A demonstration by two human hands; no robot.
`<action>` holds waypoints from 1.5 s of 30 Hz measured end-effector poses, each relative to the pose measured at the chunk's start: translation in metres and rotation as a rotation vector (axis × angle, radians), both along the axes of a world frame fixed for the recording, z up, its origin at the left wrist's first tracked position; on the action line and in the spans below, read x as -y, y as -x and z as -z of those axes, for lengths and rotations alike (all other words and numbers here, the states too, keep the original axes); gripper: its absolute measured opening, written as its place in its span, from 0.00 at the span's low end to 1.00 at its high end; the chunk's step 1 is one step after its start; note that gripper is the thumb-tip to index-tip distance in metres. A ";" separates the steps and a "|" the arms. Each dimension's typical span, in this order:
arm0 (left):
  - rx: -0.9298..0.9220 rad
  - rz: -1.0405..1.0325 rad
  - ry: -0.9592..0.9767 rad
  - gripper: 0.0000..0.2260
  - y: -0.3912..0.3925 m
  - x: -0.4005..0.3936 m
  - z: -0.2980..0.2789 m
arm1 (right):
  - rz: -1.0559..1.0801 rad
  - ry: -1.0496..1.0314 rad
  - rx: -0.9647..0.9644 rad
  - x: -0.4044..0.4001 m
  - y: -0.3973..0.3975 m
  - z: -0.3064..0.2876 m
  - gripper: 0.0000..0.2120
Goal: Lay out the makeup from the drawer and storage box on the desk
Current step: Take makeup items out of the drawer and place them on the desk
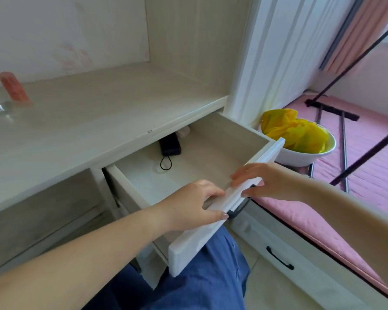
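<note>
Drawer open, no legible writing.

A white basin is sitting at the foot of the white cabinet side, holding crumpled yellow plastic (a bag, seemingly). A pink mattress is lying beyond it, black metal rack bars crossing over it, and pink curtains are hanging above.

Both hands hold the front panel of the open drawer, the left hand just left of the right hand. Beyond the grip, a small case with a cord loop lies at the drawer's back, under the desk. Far left of the grip, on the desk, stands what may be a carton; right of it, a basin sits beside the bed.
</note>
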State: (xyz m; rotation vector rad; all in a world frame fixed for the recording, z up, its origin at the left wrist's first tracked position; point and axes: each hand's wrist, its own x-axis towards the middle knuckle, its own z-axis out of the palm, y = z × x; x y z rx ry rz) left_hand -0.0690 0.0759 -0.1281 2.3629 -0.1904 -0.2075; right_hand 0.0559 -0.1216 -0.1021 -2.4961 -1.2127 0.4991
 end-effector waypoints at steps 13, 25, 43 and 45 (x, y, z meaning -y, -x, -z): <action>0.073 -0.066 -0.047 0.21 0.000 0.003 0.002 | -0.025 -0.088 0.121 -0.008 -0.003 0.016 0.14; 0.131 -0.139 -0.162 0.19 -0.007 -0.027 -0.002 | 0.003 -0.160 0.146 -0.043 -0.021 0.023 0.20; 0.168 -0.319 -0.893 0.51 -0.037 -0.108 -0.019 | -0.190 0.085 0.563 -0.142 -0.064 0.004 0.47; 0.135 -0.320 -0.898 0.53 -0.037 -0.109 -0.018 | -0.213 0.119 0.566 -0.147 -0.062 0.006 0.48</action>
